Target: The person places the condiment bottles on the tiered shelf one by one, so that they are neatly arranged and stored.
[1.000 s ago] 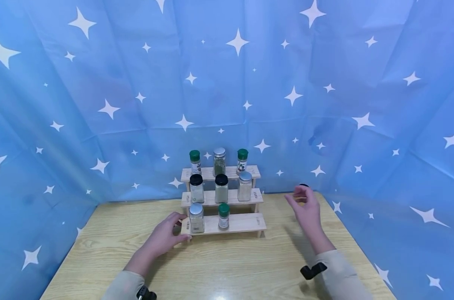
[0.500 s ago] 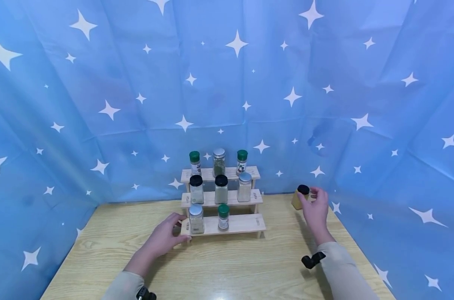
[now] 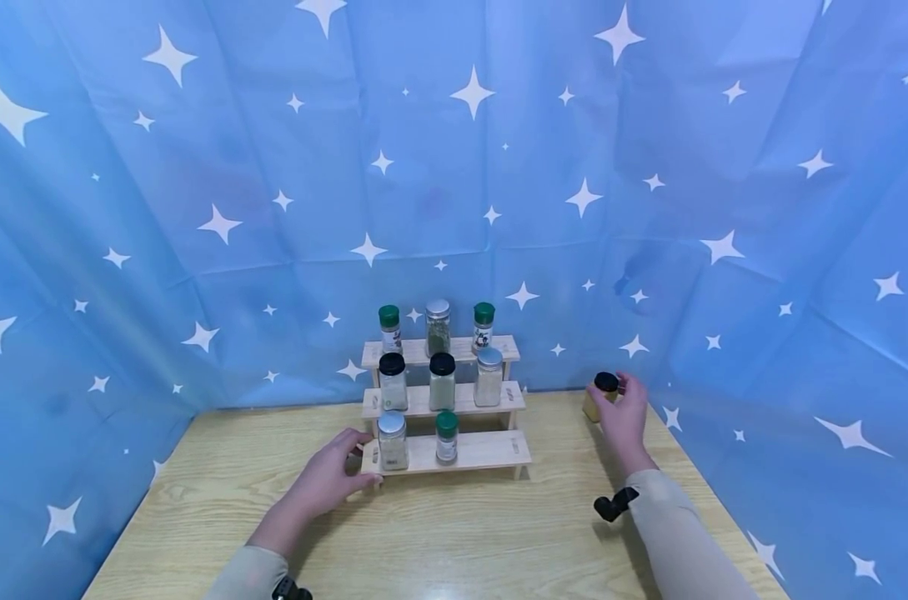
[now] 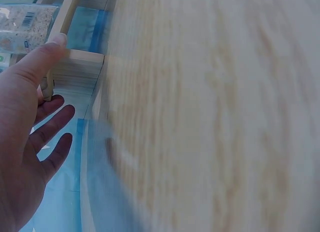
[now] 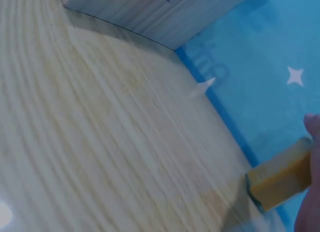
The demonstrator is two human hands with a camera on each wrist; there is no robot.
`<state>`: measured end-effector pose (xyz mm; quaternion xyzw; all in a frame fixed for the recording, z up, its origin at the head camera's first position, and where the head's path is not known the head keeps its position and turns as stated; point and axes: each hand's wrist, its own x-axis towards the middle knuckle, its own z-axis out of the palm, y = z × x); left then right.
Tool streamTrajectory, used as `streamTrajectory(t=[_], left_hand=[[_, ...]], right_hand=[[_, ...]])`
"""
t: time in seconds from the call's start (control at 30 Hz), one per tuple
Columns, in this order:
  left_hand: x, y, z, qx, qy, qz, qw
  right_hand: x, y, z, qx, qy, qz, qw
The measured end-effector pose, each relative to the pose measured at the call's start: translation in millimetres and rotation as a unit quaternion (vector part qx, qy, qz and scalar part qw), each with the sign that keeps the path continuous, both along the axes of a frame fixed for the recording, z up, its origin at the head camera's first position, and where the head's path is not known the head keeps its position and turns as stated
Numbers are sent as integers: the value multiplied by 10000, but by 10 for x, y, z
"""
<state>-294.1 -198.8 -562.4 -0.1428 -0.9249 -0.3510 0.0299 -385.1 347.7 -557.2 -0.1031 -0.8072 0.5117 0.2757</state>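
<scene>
A three-tier wooden spice rack [image 3: 491, 448] stands on the table. My left hand [image 3: 332, 475] holds the left end of its lowest step. In the left wrist view the thumb [image 4: 42, 57] lies on the step's front edge, the other fingers behind and spread. A silver-lidded jar [image 3: 393, 446] stands close to that hand, and a small green-capped jar [image 3: 447, 442] stands mid-step. Out at the far right, my right hand [image 3: 624, 421] grips a black-lidded spice jar [image 3: 592, 410] between thumb and fingers. Its yellow-brown contents show in the right wrist view [image 5: 280, 179].
On the middle step are two black-lidded jars, one of them centred [image 3: 442, 383], and a silver-lidded jar [image 3: 489, 379]. The top step bears two green-capped jars and a silver-lidded jar of green herbs [image 3: 438, 333]. A blue star-patterned cloth [image 3: 454, 183] borders the wooden table [image 3: 438, 533].
My right hand went right, uncovering the black-lidded jar, then closed in around it with thumb and fingers. The left hand stays on the rack.
</scene>
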Motion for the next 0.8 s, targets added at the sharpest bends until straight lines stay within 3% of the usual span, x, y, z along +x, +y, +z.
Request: streamTrajectory(t=[0.13,0.3,0.6,0.8], left_hand=[[7,-10,3,-24,32,-5,10000],[12,-11,5,-20,84,-56,9999],[21,-4,3,-61,35,-36,10000],[23,11,25,-65,13,-11,10000]], right_hand=[[-61,-25,-39,-300,-175,72,9994],[-21,-66,-72,-725,-247,54,9970],[32,-92,-118,-431,-25,-69,9990],[132,-124,-50,-214,112,378,9990]])
